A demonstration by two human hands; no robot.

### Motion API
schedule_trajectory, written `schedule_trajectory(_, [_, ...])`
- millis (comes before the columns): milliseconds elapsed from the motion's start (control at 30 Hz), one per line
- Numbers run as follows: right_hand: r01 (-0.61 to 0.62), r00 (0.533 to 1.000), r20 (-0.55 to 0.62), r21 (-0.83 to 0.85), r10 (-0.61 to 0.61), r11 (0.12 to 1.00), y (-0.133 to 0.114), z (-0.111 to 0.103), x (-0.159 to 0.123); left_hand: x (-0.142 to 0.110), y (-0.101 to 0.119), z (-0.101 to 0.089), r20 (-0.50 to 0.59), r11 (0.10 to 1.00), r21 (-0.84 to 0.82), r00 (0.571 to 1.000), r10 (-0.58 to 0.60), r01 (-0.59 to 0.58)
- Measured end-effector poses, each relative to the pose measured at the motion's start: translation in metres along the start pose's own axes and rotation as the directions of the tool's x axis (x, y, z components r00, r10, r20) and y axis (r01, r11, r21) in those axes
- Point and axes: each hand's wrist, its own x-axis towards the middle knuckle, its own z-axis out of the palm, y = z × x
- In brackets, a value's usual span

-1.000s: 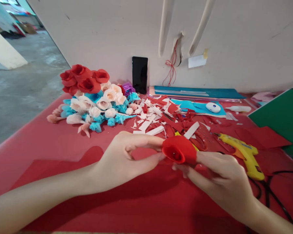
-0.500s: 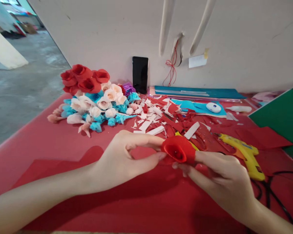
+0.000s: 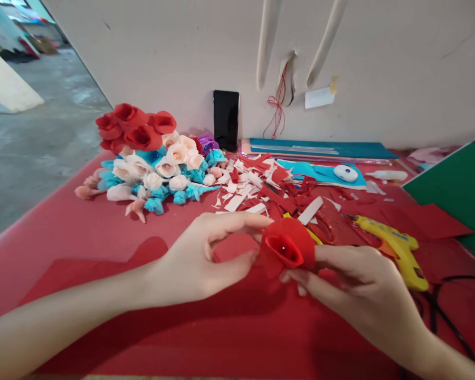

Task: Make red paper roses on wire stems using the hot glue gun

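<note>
A red paper flower [image 3: 287, 248] with a rolled cup-like centre and a wider outer petal is held above the table. My right hand [image 3: 356, 293] pinches its right side and underside between thumb and fingers. At the flower's left edge is my left hand [image 3: 209, 258], its thumb apart from the petal. The left fingertips reach to the upper left rim and are partly hidden behind it. Below both hands lies a large red sheet [image 3: 174, 338]. Just behind the flower, yellow-handled scissors [image 3: 314, 237] show in part.
Finished red, white and blue paper flowers [image 3: 154, 163] are heaped at the back left. Paper scraps [image 3: 253, 182] litter the middle. A yellow glue gun [image 3: 404, 250] with a black cable lies right. A phone [image 3: 226, 120] leans on the wall; a green board [image 3: 459, 195] stands far right.
My left thumb has drawn off the petal, slightly to the left. The flower has tilted a little, so its outer petal stands up more. The right hand keeps its pinch.
</note>
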Motion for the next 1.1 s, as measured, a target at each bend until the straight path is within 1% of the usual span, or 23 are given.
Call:
schedule_trajectory(100, [-0.04,0.987,0.156,0.011,0.038,0.999,0.001,-0.0015,-0.0025,0.0005,-0.0016,0.0005,0.076,0.994,0.102,0.997,0.032,-0.039])
schedule_trajectory(200, [-0.046,0.963,0.264,-0.005,0.045,0.999,0.002,-0.0009,-0.0052,0.0019,-0.0006,0.0,0.18,0.972,0.219,0.982,0.052,-0.092])
schedule_trajectory(267, [-0.049,0.954,0.294,-0.023,0.054,0.999,0.0028,0.0003,-0.0067,0.0031,0.0006,-0.001,0.215,0.945,0.29,0.973,0.088,-0.15])
schedule_trajectory(333, [-0.049,0.958,0.282,-0.024,0.054,0.999,0.0036,0.0011,-0.008,0.0042,0.0014,-0.0024,0.251,0.923,0.315,0.957,0.145,-0.222])
schedule_trajectory(367, [-0.045,0.96,0.277,-0.011,0.046,0.999,0.0039,0.0013,-0.0084,0.0046,0.0016,-0.0033,0.28,0.91,0.317,0.943,0.178,-0.266])
schedule_trajectory(433, [-0.042,0.958,0.286,0.011,0.037,0.999,0.0039,0.0013,-0.0089,0.0052,0.0016,-0.0053,0.357,0.872,0.324,0.901,0.246,-0.367])
schedule_trajectory(500, [-0.047,0.947,0.319,0.012,0.041,0.999,0.0032,0.0008,-0.0091,0.0054,0.001,-0.0071,0.427,0.826,0.344,0.858,0.286,-0.447])
schedule_trajectory(533, [-0.05,0.943,0.33,0.005,0.045,0.999,0.0028,0.0005,-0.0091,0.0054,0.0005,-0.0078,0.447,0.809,0.355,0.845,0.293,-0.469])
schedule_trajectory(633, [-0.047,0.943,0.33,-0.01,0.048,0.999,0.0021,-0.0012,-0.0092,0.0052,-0.0012,-0.0084,0.459,0.794,0.353,0.831,0.314,-0.495])
schedule_trajectory(833, [-0.016,0.925,0.381,0.021,0.007,1.0,0.0025,-0.007,-0.0087,0.0039,-0.0028,-0.0059,0.417,0.798,0.31,0.829,0.374,-0.516])
schedule_trajectory(967, [-0.078,0.92,0.388,0.059,0.05,0.995,-0.0013,-0.0076,-0.0065,0.0032,-0.0039,-0.006,0.391,0.786,0.347,0.841,0.374,-0.511])
schedule_trajectory(1100, [-0.118,0.929,0.361,0.067,0.087,0.991,-0.0047,-0.0059,-0.005,0.0037,-0.0064,-0.0079,0.401,0.795,0.332,0.839,0.368,-0.508])
